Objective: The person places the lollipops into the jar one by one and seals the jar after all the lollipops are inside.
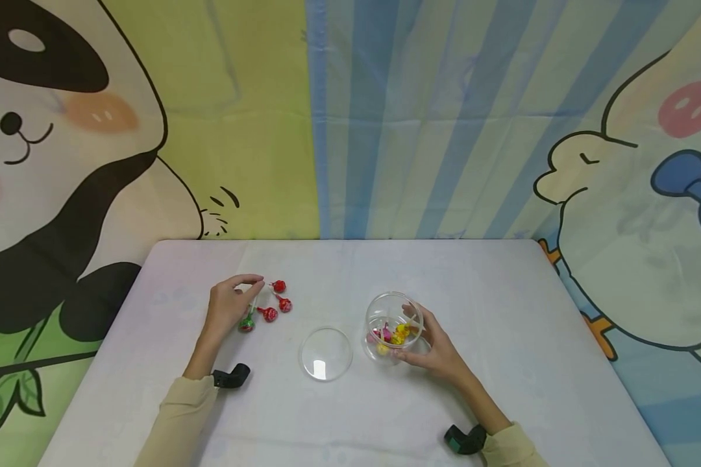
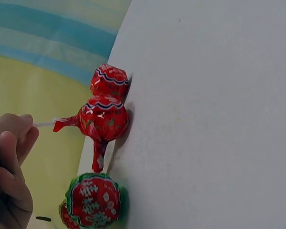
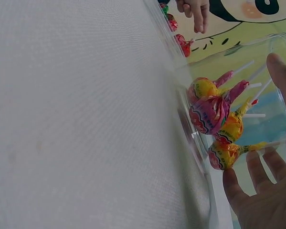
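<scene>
With thumb and finger my left hand (image 1: 229, 306) pinches the white stick of a red-wrapped lollipop (image 2: 103, 119). Close by on the table lie other red lollipops (image 1: 270, 314) and one with a green wrapper (image 1: 246, 323). My right hand (image 1: 435, 350) holds a clear jar (image 1: 376, 311) from its right side, thumb and fingers spread around the wall. Inside the jar, yellow lollipops (image 3: 230, 128) and a pink-purple lollipop (image 3: 209, 114) rest at the bottom, their sticks pointing toward the open mouth.
A clear round lid (image 1: 327, 353) lies flat between the two hands. The table (image 1: 304, 421) has a white cloth, and a cartoon-printed curtain (image 1: 257, 130) hangs behind its far edge. Each wrist carries a black camera (image 1: 231, 376).
</scene>
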Demonstrator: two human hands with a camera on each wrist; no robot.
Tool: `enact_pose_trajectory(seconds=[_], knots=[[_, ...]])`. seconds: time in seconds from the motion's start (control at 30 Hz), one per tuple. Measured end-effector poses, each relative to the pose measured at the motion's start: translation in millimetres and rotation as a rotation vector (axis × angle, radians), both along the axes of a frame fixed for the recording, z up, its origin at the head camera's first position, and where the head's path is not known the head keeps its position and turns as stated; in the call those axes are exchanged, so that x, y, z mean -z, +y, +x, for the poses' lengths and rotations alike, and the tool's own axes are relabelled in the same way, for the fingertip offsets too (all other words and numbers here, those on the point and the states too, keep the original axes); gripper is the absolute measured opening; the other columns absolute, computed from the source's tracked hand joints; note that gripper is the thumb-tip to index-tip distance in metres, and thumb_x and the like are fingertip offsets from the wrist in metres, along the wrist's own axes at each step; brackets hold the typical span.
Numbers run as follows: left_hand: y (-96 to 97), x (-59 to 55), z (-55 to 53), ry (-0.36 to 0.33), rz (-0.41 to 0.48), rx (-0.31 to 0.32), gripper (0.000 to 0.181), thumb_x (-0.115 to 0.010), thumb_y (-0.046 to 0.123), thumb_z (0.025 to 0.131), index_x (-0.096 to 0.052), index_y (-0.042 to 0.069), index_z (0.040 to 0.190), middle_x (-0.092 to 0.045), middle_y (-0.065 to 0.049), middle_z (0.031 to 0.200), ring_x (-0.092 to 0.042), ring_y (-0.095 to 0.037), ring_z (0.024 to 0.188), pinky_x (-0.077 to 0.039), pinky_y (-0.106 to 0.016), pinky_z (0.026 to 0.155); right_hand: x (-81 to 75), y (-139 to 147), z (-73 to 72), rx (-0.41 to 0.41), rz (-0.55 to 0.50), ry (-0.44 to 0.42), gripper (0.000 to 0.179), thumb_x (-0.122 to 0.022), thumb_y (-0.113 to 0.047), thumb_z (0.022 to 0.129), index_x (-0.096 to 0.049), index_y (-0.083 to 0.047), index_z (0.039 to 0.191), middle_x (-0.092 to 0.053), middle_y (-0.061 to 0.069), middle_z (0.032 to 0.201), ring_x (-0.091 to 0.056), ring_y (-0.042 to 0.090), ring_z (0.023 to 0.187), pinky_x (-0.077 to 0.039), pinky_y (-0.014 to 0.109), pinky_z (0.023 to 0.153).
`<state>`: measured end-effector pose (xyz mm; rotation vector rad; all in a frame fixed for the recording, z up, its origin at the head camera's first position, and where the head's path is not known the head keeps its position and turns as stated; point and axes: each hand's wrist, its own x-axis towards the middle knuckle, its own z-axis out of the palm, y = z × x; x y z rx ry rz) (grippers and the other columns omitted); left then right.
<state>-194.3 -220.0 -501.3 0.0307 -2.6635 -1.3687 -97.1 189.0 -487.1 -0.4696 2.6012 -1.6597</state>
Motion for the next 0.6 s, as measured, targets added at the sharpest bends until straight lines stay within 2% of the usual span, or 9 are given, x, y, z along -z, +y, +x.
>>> enact_pose_trajectory(seconds=[0.17,0.3,0.43,0.6], knots=[[14.3,-6.9,2.0,0.160,0.001,0.026,0.021,-0.070,0.029,0.089,-0.074,0.014,0.103,-0.073,-0.008,0.101,-0.040,-0.008,0.044,-0.034,-0.022,0.044,-1.4,0.0,0.4,-0.002,0.005,0.002,0.089,-0.081,-0.009,0.076,-0.030,-0.010,0.149,-0.042,0.025,0.148,-0.038,0.039,0.137,-0.039,0.064,0.102],[27.1,-15.3,3.9,0.235,0.018,0.064,0.018,-0.072,0.026,0.088,-0.075,0.014,0.101,-0.074,-0.007,0.097,-0.037,-0.006,0.047,-0.033,-0.022,0.044,-1.6,0.3,0.8,0.002,0.008,0.000,0.089,-0.081,-0.009,0.075,-0.030,-0.011,0.149,-0.042,0.025,0.147,-0.039,0.039,0.137,-0.039,0.065,0.102],[41.0,-27.8,9.1,0.303,0.025,0.101,0.015,-0.074,0.023,0.086,-0.075,0.015,0.098,-0.074,-0.004,0.093,-0.036,-0.006,0.049,-0.030,-0.020,0.043,-0.8,0.0,0.7,0.007,0.011,-0.002,0.088,-0.081,-0.009,0.075,-0.031,-0.011,0.148,-0.043,0.022,0.148,-0.039,0.038,0.137,-0.039,0.064,0.102],[62.5,-50.5,19.8,0.445,0.039,0.191,0.014,-0.078,0.013,0.081,-0.076,0.015,0.095,-0.074,-0.001,0.088,-0.037,-0.006,0.048,-0.031,-0.018,0.043,0.6,0.2,0.0,-0.002,0.001,0.002,0.089,-0.080,-0.008,0.075,-0.030,-0.011,0.149,-0.043,0.023,0.148,-0.039,0.037,0.137,-0.040,0.063,0.102]])
